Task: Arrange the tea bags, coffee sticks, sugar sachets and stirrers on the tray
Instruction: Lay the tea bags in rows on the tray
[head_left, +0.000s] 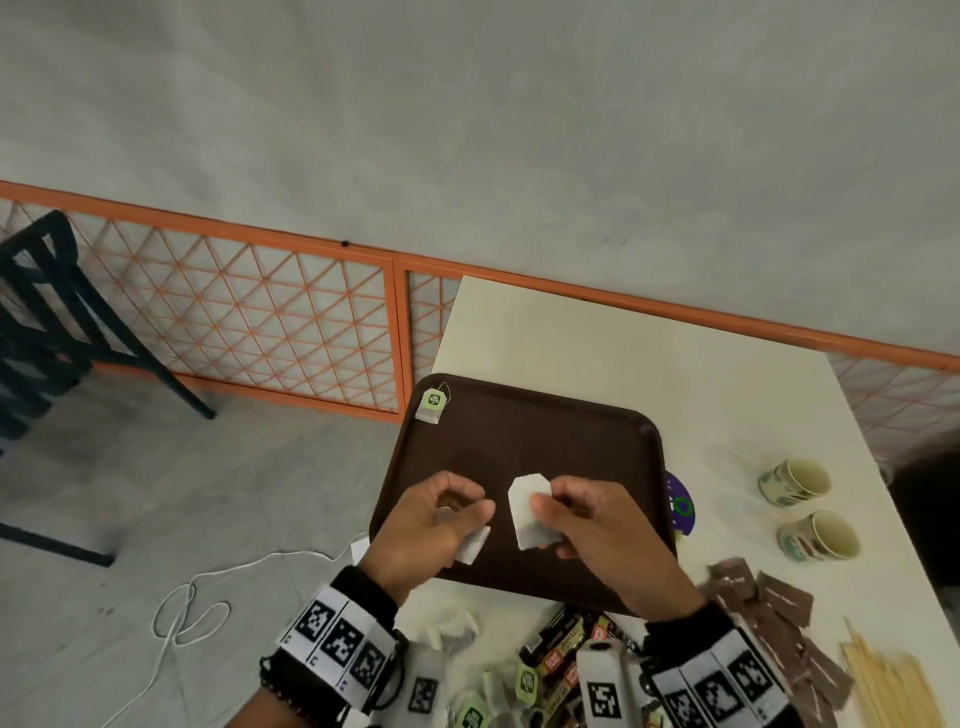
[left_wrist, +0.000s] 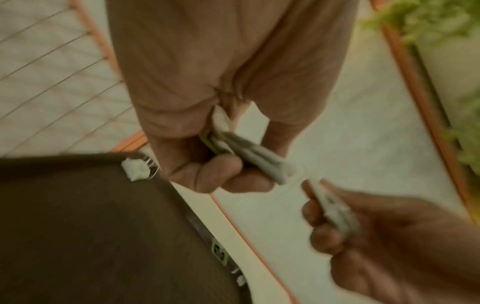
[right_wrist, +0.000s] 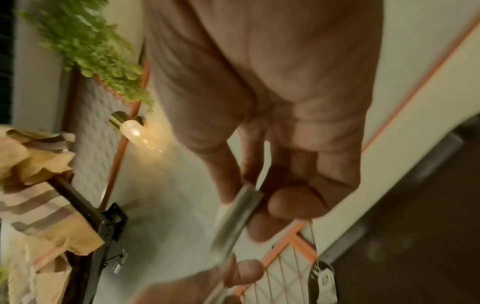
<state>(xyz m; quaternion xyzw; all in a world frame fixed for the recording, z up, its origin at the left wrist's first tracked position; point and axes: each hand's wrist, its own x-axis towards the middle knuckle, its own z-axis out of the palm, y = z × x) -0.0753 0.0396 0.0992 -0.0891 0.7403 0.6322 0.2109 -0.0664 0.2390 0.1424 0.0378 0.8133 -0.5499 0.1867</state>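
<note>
we hold both hands over the near half of the brown tray (head_left: 524, 441), which lies at the centre of the head view on the white table (head_left: 597, 343). our right hand (head_left: 608, 525) pinches a white tea bag (head_left: 527, 512) between thumb and fingers, flat face toward the camera, above the tray floor. our left hand (head_left: 421, 525) has its fingers curled round a second white tea bag (head_left: 474, 543), whose lower end sticks out below the fingers; the left wrist view shows more than one paper piece in that grip, though blur hides how many. the two hands are near each other but apart. one tea bag with a green tag (head_left: 431, 405) lies on the tray rim at its far left corner. along the lower edge of the frame lie loose tea bags (head_left: 470, 714), dark coffee sticks (head_left: 563, 642), brown sachets (head_left: 769, 603) and, at lower right, pale wooden stirrers (head_left: 883, 686). two paper cups (head_left: 795, 480) lie on their sides at the right of the tray
</note>
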